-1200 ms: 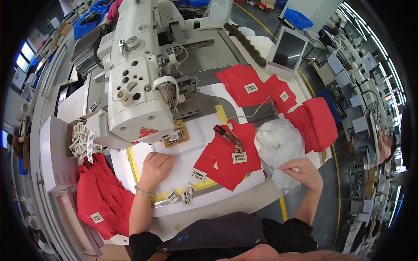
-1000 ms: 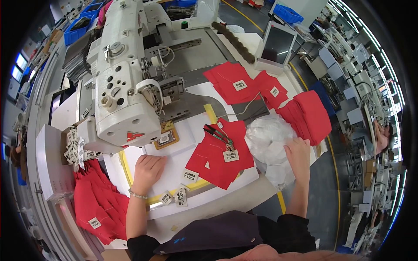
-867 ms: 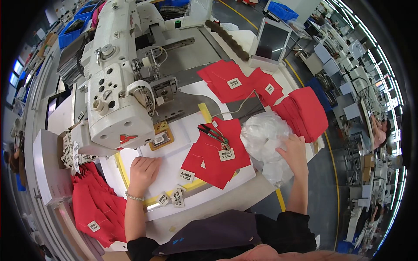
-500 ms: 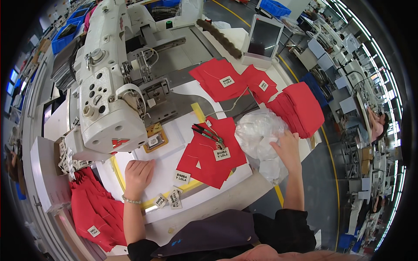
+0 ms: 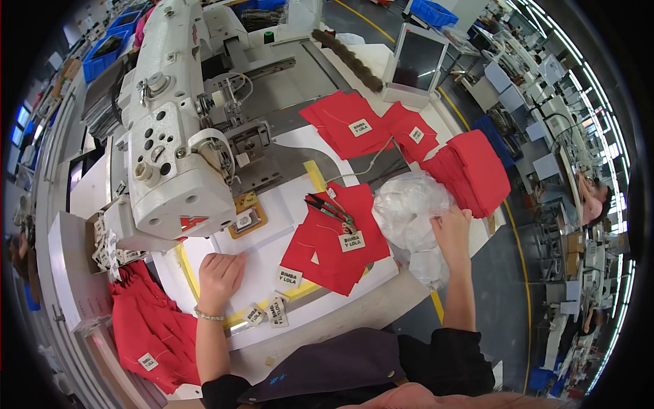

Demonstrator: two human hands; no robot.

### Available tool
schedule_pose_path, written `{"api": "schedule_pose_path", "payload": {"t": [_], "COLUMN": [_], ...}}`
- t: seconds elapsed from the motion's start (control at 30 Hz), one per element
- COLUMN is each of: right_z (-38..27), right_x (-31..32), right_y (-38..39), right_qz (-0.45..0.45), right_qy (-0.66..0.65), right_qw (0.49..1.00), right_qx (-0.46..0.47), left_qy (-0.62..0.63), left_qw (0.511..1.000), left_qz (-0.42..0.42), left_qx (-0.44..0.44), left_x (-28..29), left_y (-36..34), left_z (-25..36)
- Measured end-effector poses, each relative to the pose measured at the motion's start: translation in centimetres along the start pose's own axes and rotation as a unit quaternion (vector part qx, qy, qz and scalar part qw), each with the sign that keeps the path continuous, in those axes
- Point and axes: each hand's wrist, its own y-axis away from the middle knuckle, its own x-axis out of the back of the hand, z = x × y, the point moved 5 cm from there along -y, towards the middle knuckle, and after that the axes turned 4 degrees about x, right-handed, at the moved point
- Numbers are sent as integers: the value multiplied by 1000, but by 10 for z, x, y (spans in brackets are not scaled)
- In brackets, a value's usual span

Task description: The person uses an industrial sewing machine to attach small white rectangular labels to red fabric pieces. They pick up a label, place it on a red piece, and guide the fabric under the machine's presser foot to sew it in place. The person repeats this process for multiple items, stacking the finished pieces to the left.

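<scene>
My left hand, with a beaded bracelet at its wrist, rests on the white board below the sewing machine head. Its fingers are curled together and nothing shows in them. At the right, my right hand pinches the edge of a crumpled clear plastic bag; the fingertips are partly hidden. Between the hands lie red fabric pieces, with green-handled thread snippers and a white printed label on top. Several loose labels are scattered near the board's front edge.
A folded red fabric stack sits behind the bag, and labelled red pieces lie farther back. More red fabric hangs at the left, beside a white box and a label pile. A screen stands at the back right.
My right hand's thumb and fingers have drawn together at the bag's edge. My left hand stays in about the same place; the view has shifted slightly.
</scene>
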Motion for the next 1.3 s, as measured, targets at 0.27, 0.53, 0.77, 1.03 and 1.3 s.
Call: {"api": "schedule_pose_path", "payload": {"t": [0.27,0.53,0.77,1.03,1.3], "right_z": [-20,3,1,1,-3], "right_x": [6,-8,14,8,-7], "right_y": [-11,-16,-16,-13,-18], "right_qz": [104,46,65,59,57], "right_qy": [-15,1,-11,-43,-58], "right_qw": [990,993,995,993,990], "right_qx": [95,111,75,94,114], "left_qy": [-9,-13,-5,-14,-25], "left_qw": [1000,1000,1000,1000,1000], "left_qz": [4,4,-3,6,1], "left_qx": [-5,-4,-1,-16,-19], "left_x": [3,3,0,2,3], "left_y": [-4,-3,0,-2,0], "left_z": [2,2,1,3,4]}}
